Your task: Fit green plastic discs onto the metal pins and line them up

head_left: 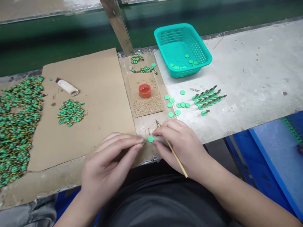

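Note:
My left hand pinches a tiny green figure piece between thumb and forefinger; most of it is hidden by the fingertips. Close beside it, my right hand grips a green round disc at its right edge, between thumb and fingertip. A thin brush with a wooden handle also rests in the right hand, its dark tip pointing away from me. Beyond the hands, a small red cup stands on a speckled cardboard piece. Several loose green discs lie to its right.
A teal basket with several discs inside stands at the back. Rows of discs bearing small dark-tipped figures are on the right. At left are a large heap of green pieces, a smaller pile and a white tube on cardboard.

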